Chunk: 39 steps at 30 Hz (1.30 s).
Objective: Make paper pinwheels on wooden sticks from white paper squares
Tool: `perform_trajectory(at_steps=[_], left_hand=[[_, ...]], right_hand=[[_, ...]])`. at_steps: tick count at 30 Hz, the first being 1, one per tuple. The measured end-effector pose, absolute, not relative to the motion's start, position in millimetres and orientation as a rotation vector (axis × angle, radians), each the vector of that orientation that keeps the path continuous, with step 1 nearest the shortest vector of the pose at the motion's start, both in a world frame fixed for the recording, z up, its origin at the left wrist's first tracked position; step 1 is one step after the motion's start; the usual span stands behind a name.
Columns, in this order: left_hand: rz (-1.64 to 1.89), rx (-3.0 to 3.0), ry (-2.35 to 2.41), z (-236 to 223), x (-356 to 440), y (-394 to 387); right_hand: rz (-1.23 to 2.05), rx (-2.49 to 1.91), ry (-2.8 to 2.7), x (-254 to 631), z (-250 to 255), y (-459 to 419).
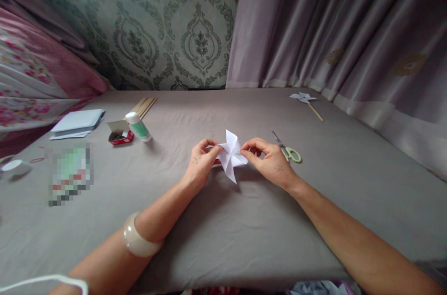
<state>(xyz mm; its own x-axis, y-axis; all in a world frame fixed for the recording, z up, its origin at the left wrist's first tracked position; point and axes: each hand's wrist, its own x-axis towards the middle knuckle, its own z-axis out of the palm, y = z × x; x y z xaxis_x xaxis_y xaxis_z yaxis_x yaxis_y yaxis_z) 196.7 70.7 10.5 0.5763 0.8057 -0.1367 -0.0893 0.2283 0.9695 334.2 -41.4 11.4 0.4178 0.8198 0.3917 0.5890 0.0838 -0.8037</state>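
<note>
A white paper pinwheel (231,153) with pointed folded blades is held up between my two hands, just above the grey cloth. My left hand (202,160) pinches its left side, thumb on top and fingers curled beneath. On the other side my right hand (270,157) closes thumb and forefinger on the pinwheel's right blade. Whether a small pin sits in those fingertips is too fine to make out. Scissors (291,153) with pale green handles lie just beyond my right hand, partly hidden by it.
A glue stick (139,126) stands at left beside a small red open box (120,136) of dark bits. Behind are wooden sticks (145,108); farther left, a paper stack (77,122) and a blurred-out packet (71,173). Another pinwheel on a stick (303,97) lies far right.
</note>
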Motion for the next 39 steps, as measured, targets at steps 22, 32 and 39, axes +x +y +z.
perform_trajectory(at_steps=[22,32,39], left_hand=[[0.687,1.241,0.567,11.7,191.9,60.7],[0.694,1.221,0.540,8.4,191.5,61.0],[0.683,1.297,0.537,11.4,191.6,58.9]], right_hand=[[-0.235,-1.675,-1.374,323.1,4.5,-44.7],[-0.261,-1.668,-1.345,325.0,5.2,-45.0],[-0.308,-1.695,-1.355,325.6,6.0,-45.8]])
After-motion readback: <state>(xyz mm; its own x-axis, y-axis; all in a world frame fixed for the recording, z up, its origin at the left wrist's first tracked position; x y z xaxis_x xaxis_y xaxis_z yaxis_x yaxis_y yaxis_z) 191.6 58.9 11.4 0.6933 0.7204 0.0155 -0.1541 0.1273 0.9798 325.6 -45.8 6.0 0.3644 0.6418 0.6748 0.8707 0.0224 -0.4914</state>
